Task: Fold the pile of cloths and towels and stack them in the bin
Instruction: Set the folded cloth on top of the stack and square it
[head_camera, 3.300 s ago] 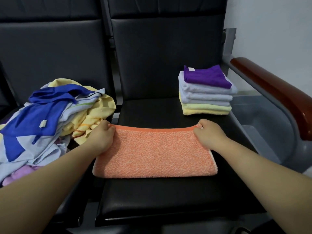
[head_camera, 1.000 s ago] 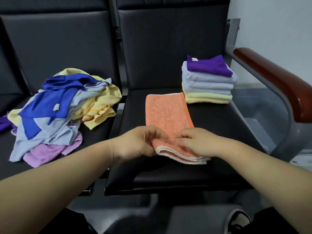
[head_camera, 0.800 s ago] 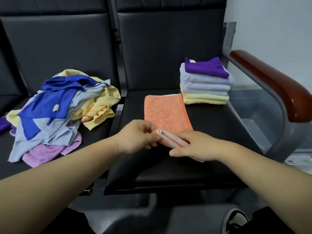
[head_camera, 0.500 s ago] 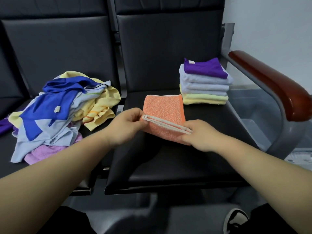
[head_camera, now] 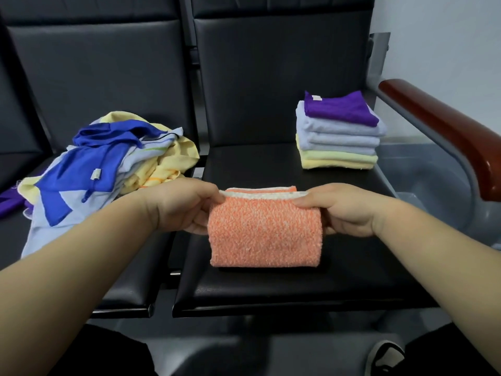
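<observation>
Head view: orange towel lying on the near part of the right seat, folded small, white-edged far hem raised. Left hand and right hand pinching that hem at either end, fingers curled on the cloth.

Judged step: closing or squaring the last fold. Next, probably: press flat, then carry it right, onto the folded stack at far right or into the grey bin beyond the seat edge.

Count: one orange towel; one stack, purple piece over pale blue and pale yellow layers, number unsure; one loose pile on the left seat, not yet folded.
</observation>
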